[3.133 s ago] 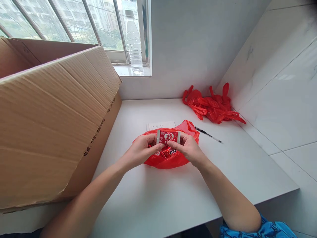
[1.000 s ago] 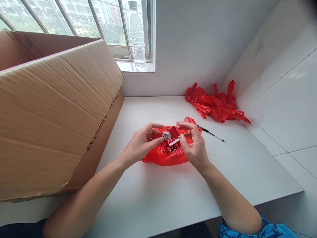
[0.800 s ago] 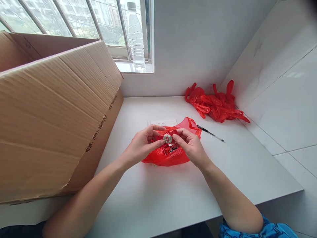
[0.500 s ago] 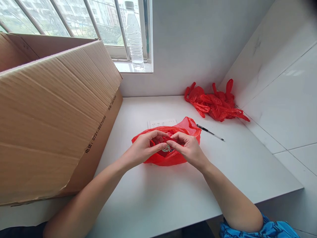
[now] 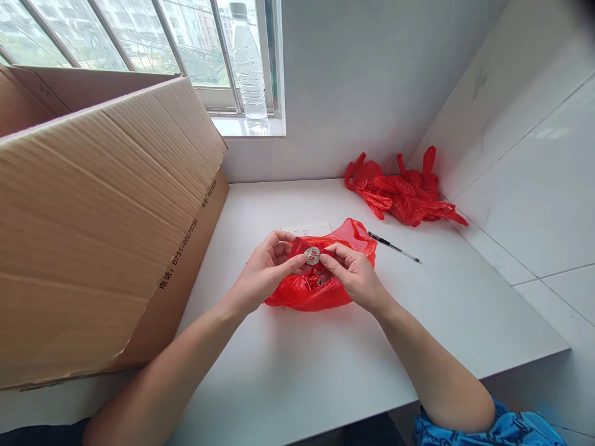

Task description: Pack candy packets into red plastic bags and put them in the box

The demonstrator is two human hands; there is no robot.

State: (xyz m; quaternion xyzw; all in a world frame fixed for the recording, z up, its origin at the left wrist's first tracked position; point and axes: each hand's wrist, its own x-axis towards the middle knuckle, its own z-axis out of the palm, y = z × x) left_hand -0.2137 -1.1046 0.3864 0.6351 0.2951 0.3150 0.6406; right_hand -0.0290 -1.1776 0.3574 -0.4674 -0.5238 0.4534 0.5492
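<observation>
Between my hands is a small red packet with a round pale emblem (image 5: 312, 256) facing up. My left hand (image 5: 269, 266) grips its left side, thumb on the front next to the emblem. At the right end, my right hand (image 5: 356, 275) pinches it between thumb and fingers. Just beneath lies an open red plastic bag (image 5: 307, 300) on the white table. Some red packets with dark and white print (image 5: 318, 282) show inside it, partly hidden by the hands.
A large open cardboard box (image 5: 116, 217) stands on the left. A pen (image 5: 394, 247) lies right of the bag, and a printed sheet (image 5: 302, 230) shows behind it. Crumpled red plastic bags (image 5: 404, 192) sit at the back right; a water bottle (image 5: 251, 74) stands on the windowsill.
Both hands have lifted the red packet slightly out of the bag's opening, and its round emblem now faces up between the thumbs. The view has shifted slightly.
</observation>
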